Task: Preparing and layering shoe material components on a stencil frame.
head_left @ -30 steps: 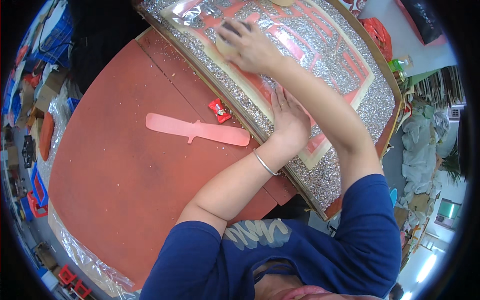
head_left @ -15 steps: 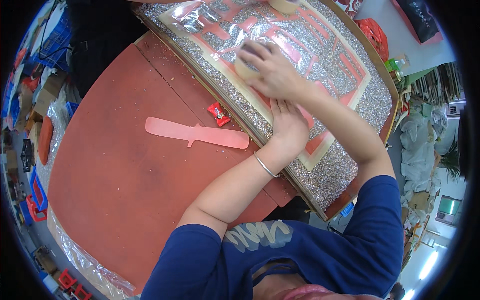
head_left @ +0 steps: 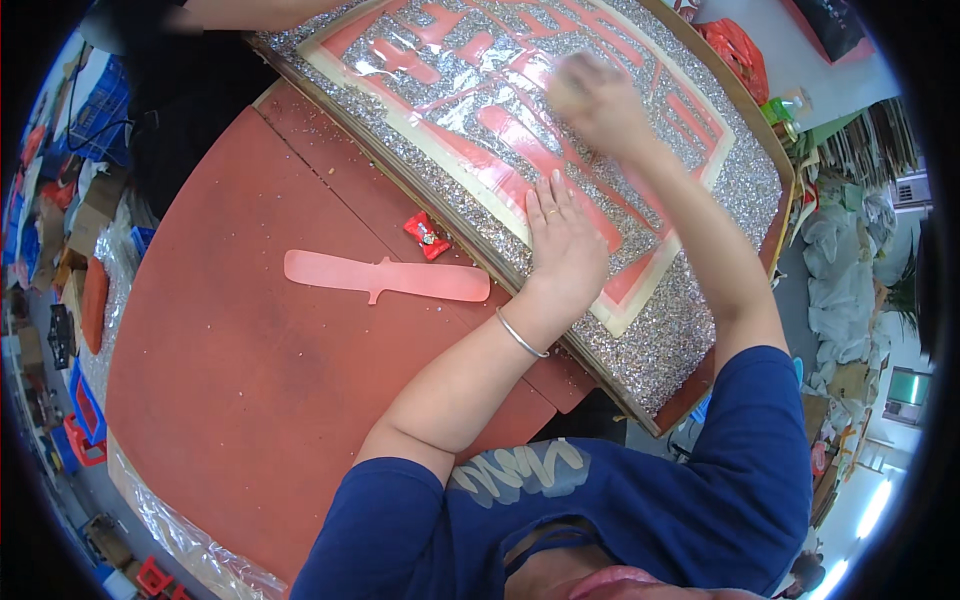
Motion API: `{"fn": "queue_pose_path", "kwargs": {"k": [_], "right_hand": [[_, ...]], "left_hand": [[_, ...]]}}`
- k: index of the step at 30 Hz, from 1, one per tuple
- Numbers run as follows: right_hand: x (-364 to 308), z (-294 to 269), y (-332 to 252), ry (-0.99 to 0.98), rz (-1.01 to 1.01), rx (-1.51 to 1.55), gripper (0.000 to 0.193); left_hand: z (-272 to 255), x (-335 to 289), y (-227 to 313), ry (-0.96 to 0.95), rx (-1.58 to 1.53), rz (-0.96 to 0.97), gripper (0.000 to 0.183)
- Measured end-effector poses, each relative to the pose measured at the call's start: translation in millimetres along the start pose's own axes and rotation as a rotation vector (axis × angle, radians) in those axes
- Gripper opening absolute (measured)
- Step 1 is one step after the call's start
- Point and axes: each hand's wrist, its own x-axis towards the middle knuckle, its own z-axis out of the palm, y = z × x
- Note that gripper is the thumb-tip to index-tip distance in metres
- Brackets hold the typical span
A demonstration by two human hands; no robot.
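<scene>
A clear-filmed pink cut-out sheet (head_left: 520, 140) with a cream border lies over a wooden-edged tray (head_left: 660, 375) full of small glittering stones. My left hand (head_left: 568, 240) rests flat on the sheet's near-left edge, its fingers stretched out and holding nothing. Farther in, over the sheet, my right hand (head_left: 612, 118) is smeared by motion. Its fingers are wrapped round a rounded tan block (head_left: 572, 88), whose exact kind I cannot make out. Beside the tray, on the reddish table (head_left: 230, 400), lie a long pink flat piece (head_left: 400, 277) and a small red wrapped packet (head_left: 427, 236).
Another person's forearm (head_left: 250, 12) reaches in at the upper left, beyond the tray. A red plastic bag (head_left: 735, 55) and a green-capped bottle (head_left: 778, 110) stand past the tray's far right edge. Loose stones are scattered on the table along the tray's frame.
My right hand has moved right and away from me across the sheet with the tan block. My left hand stays at the sheet's edge. A second similar block at the top has left view.
</scene>
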Motion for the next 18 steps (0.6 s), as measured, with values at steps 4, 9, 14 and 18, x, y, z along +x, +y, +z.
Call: {"fn": "queue_pose_path", "kwargs": {"k": [4, 9, 14, 18], "right_hand": [[13.2, -12.7, 61.7, 0.11, 0.246, -0.273, 0.055], [-20.4, -1.0, 2.5, 0.177, -0.184, 0.072, 0.046], [-3.5, -18.2, 36.3, 0.185, -0.045, -0.274, 0.041], [34.4, 10.1, 77.7, 0.025, 0.497, -0.407, 0.046]], "left_hand": [[2.7, 0.6, 1.2, 0.018, 0.037, 0.013, 0.064], [7.4, 0.6, 3.8, 0.075, 0.013, -0.012, 0.068], [6.4, -2.8, 2.2, 0.122, 0.014, 0.02, 0.077], [1.6, -1.3, 2.7, 0.093, 0.026, 0.009, 0.071]]}}
